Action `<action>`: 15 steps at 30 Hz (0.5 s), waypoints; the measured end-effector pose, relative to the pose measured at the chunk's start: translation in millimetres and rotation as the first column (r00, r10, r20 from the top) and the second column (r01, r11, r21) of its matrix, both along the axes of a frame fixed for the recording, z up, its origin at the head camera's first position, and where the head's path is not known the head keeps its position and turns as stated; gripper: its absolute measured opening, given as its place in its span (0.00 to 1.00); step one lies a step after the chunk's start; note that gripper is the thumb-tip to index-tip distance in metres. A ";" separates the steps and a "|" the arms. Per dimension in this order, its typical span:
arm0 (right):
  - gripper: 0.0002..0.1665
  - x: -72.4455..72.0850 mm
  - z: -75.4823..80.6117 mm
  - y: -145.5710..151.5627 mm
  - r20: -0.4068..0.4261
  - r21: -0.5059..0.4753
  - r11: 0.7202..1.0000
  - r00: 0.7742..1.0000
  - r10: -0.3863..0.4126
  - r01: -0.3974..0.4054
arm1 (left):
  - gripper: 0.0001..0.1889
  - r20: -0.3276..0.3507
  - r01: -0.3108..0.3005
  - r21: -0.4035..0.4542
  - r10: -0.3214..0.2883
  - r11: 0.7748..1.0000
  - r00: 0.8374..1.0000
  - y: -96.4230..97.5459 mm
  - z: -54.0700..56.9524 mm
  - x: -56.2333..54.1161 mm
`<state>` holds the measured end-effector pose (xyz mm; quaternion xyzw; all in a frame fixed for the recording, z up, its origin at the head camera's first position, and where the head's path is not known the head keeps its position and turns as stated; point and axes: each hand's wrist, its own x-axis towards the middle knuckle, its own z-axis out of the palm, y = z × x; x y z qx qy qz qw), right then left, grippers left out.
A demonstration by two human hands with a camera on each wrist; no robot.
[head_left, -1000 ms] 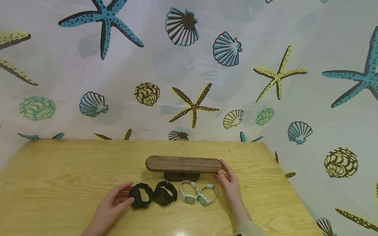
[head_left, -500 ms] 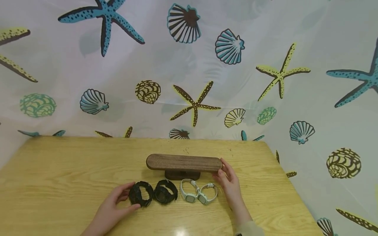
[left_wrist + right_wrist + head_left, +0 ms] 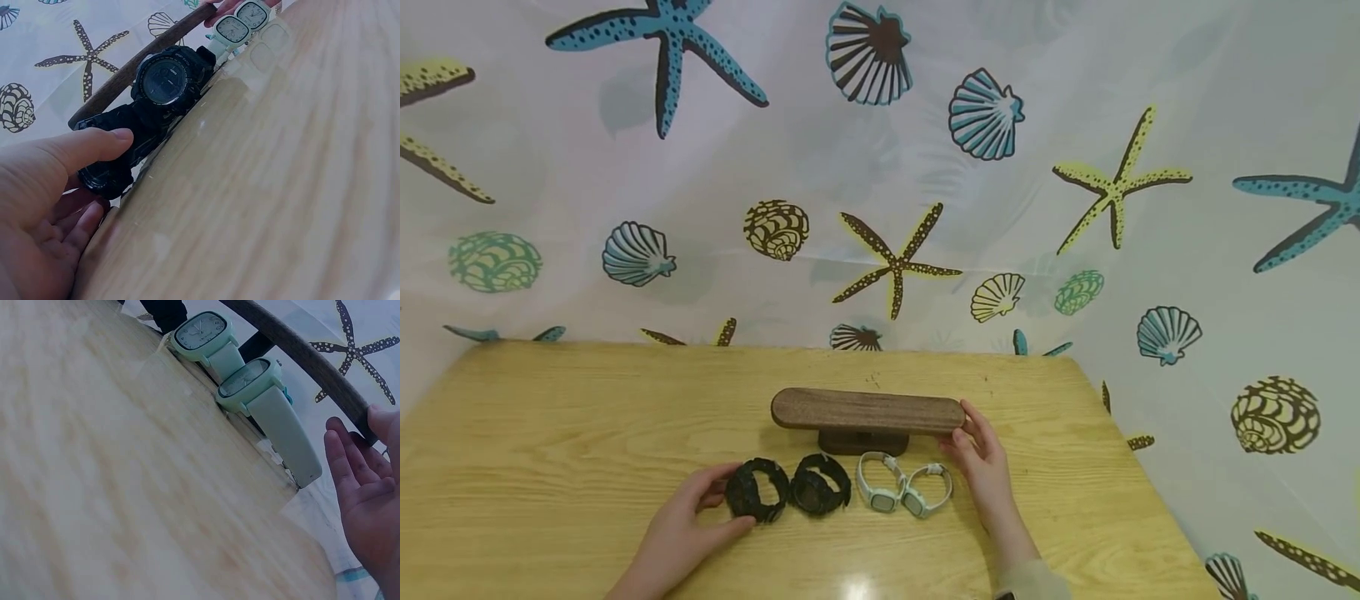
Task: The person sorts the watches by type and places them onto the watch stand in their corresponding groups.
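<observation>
My left hand [image 3: 681,525] holds the leftmost black wristwatch [image 3: 757,492] at its left side; in the left wrist view the thumb lies across its strap and the fingers are beyond and below. Touching that watch is a second black wristwatch [image 3: 820,486], its round dial [image 3: 164,81] facing the left wrist camera. Two pale mint wristwatches [image 3: 882,483] [image 3: 240,384] sit side by side to the right. Behind the row stands a dark wooden stand [image 3: 868,411], a rounded bar on a short base. My right hand [image 3: 985,467] grips the bar's right end between thumb and fingers.
The light wood table [image 3: 587,417] carries everything. A white curtain [image 3: 715,192] printed with shells and starfish hangs behind and along the right side of the table.
My left thumb has stretched right along the near side of the first black watch. Watches, stand and right hand keep their places; the head view has tilted slightly.
</observation>
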<state>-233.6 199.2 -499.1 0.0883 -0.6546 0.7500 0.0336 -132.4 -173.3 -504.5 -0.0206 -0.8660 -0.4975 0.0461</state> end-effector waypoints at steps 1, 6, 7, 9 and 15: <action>0.29 0.0 0.4 0.0 0.000 -0.001 1.000 1.000 0.000 0.000 | 0.40 0.016 -0.006 0.010 0.005 1.000 1.000 0.2 0.6 -0.1; 0.29 -0.7 0.6 0.5 -0.007 0.001 1.000 1.000 0.005 -0.005 | 0.40 0.018 -0.014 0.033 0.014 0.999 1.000 1.5 2.6 0.8; 0.29 -0.7 0.5 0.6 -0.008 0.001 1.000 1.000 0.006 -0.006 | 0.39 0.011 -0.016 0.034 0.016 0.999 1.000 1.6 2.8 0.8; 0.29 -0.2 0.6 0.1 -0.010 -0.002 1.000 1.000 0.007 -0.007 | 0.38 -0.003 -0.022 0.050 0.022 0.998 1.000 1.8 3.0 1.1; 0.29 0.5 1.6 1.6 -0.015 -0.003 1.000 1.000 0.015 -0.015 | 0.35 -0.030 -0.030 0.127 0.034 0.991 0.999 2.8 7.8 1.7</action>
